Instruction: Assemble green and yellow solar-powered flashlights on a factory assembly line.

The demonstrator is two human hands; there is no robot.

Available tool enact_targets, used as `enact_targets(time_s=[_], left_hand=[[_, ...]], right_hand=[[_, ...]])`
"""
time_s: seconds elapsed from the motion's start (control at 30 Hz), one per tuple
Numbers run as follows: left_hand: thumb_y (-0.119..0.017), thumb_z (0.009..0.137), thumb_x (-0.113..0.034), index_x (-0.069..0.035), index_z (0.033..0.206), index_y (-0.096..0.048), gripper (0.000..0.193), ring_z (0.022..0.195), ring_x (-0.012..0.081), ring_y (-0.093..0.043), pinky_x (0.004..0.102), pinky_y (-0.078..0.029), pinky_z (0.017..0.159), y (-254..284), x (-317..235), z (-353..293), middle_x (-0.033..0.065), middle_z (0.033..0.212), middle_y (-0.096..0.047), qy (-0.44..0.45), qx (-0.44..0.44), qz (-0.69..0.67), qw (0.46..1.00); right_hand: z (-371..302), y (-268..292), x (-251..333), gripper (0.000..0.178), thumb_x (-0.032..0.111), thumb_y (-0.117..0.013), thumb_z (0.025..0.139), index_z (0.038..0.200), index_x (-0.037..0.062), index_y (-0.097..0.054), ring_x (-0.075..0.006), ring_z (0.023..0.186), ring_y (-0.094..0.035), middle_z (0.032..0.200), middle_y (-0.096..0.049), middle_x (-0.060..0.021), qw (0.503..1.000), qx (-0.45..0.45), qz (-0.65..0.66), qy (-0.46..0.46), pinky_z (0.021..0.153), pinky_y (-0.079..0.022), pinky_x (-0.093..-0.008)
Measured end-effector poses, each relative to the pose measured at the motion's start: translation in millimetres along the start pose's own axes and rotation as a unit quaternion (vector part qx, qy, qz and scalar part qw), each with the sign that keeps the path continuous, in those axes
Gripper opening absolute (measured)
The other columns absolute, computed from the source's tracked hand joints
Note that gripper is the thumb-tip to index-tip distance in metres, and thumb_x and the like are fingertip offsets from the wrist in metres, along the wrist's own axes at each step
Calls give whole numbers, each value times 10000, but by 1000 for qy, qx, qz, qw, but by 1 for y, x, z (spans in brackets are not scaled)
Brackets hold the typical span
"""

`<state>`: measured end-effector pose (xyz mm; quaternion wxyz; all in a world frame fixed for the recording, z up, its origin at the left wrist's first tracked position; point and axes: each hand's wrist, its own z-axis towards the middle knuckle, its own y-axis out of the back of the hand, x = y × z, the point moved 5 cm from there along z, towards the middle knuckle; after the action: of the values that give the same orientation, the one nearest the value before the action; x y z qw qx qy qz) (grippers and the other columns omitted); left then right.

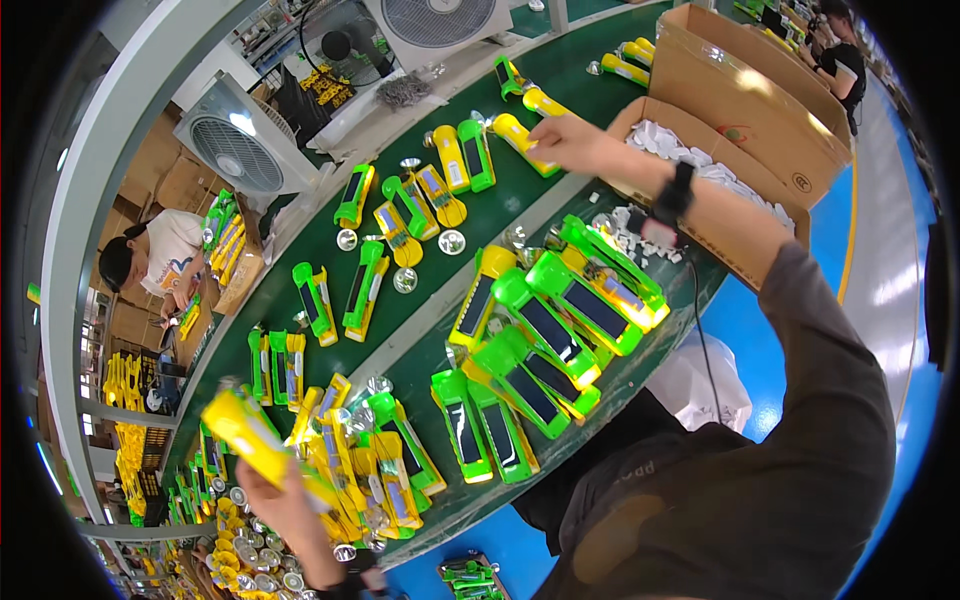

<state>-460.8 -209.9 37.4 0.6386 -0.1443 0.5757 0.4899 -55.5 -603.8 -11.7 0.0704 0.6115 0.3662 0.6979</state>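
My left hand (290, 515) grips a yellow flashlight housing (245, 432), raised above a heap of yellow and green housings (350, 470) with round silver reflectors. Across the belt, my right hand (578, 146) has its fingers closed at the edge of another yellow flashlight body (515, 132) with green along its far side. Between my arms lies a pile of green flashlight shells (545, 325) with dark panels, several overlapping. More yellow and green pieces (420, 195) rest on the green conveyor belt, some with reflectors hanging off them.
An open cardboard box (750, 120) of small white parts (690, 150) stands at the right, with white bits spilled beside it. A dark cable (708, 350) hangs near my right arm. White fans (235, 150) line the far side; a co-worker (165, 260) sits at the left.
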Motion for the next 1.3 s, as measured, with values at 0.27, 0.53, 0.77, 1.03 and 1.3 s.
enact_targets(time_s=[0.27, 0.53, 0.77, 1.03, 1.3], left_hand=[[-618, 747, -33, 70, 1012, -561, 290, 755, 145, -583, 272, -457, 678, 145, 138, 242, 83, 889, -629, -48, 54, 227, 971], [-695, 617, -125, 53, 927, -618, 366, 742, 309, -631, 385, -494, 668, 199, 252, 297, 191, 810, -640, -12, 93, 504, 859], [-707, 643, -235, 25, 927, -598, 400, 860, 397, -587, 445, -476, 712, 140, 257, 321, 235, 891, -617, -39, 106, 522, 845], [-712, 640, -321, 6, 964, -621, 469, 786, 292, -645, 382, -499, 672, 149, 279, 277, 160, 866, -656, 177, 132, 600, 769], [-725, 623, -383, -7, 1006, -625, 546, 820, 296, -659, 376, -525, 683, 113, 295, 265, 169, 927, -667, 165, 242, 692, 660]], right_hand=[[186, 39, -94, 512, 401, -704, 718, 965, -38, -610, -350, 977, -594, 1036, -613, -228, 959, -83, -262, -72, 853, -468, -392], [307, 41, -112, 389, 333, -620, 764, 1028, 47, -631, -372, 947, -619, 1016, -639, -204, 920, -270, -268, -98, 815, -504, -447], [372, 123, -243, 325, 264, -578, 814, 1067, 66, -629, -334, 1002, -609, 1045, -645, -179, 932, -184, -297, -97, 828, -475, -424], [455, 79, -220, 571, 259, -773, 615, 1029, -65, -550, -395, 942, -611, 1000, -625, -250, 904, -203, -364, -95, 782, -501, -424], [382, 94, -130, 348, 235, -719, 762, 957, 0, -552, -174, 762, -589, 867, -570, -93, 993, -27, 106, -38, 596, -466, -347]])
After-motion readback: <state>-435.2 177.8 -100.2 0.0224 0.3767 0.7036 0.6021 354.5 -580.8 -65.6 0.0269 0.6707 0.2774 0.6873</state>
